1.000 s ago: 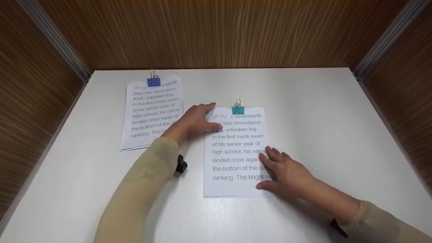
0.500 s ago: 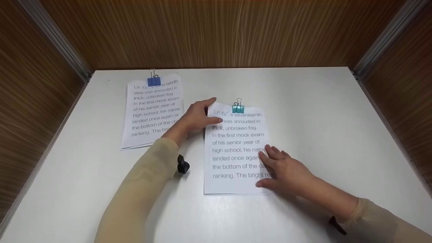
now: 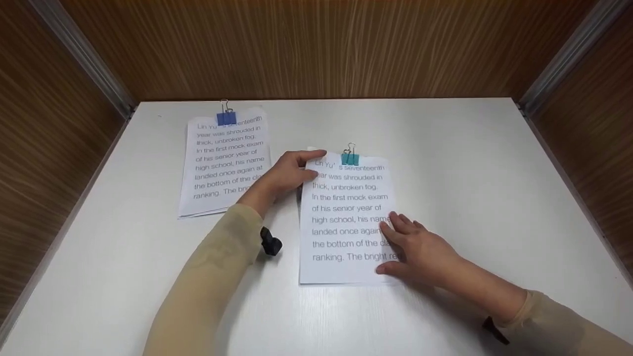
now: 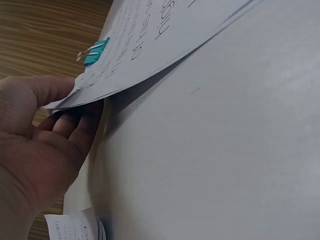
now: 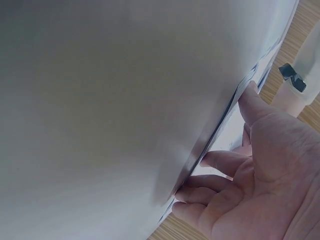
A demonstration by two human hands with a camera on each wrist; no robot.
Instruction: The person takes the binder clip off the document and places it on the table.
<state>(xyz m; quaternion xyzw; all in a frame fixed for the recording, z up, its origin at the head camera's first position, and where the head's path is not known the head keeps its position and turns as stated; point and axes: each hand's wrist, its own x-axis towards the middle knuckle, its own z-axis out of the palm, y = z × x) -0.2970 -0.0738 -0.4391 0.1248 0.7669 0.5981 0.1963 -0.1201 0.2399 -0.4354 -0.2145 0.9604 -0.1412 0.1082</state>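
A stack of printed paper (image 3: 346, 272) lies at the middle of the white table, with a teal binder clip (image 3: 350, 158) on its top edge. My left hand (image 3: 287, 173) pinches its upper left corner; the left wrist view shows the thumb (image 4: 56, 90) on top and the other fingers beneath. There the left edge is lifted, with a shadowed gap under it. On the lower right side rests my right hand (image 3: 420, 254), fingers spread, thumb and fingertips along the stack's edge. The right wrist view has those fingers (image 5: 227, 162) touching the edge.
To the left lies a second stack of printed sheets (image 3: 222, 170) with a blue binder clip (image 3: 226, 118) at its top. My left forearm passes over its lower right corner. Wood-grain panels (image 3: 316, 49) enclose the table at the back and sides.
The stack's upper left corner has come up and bends in the left hand's grip. The left index finger now reaches over that corner. The right hand stays in place.
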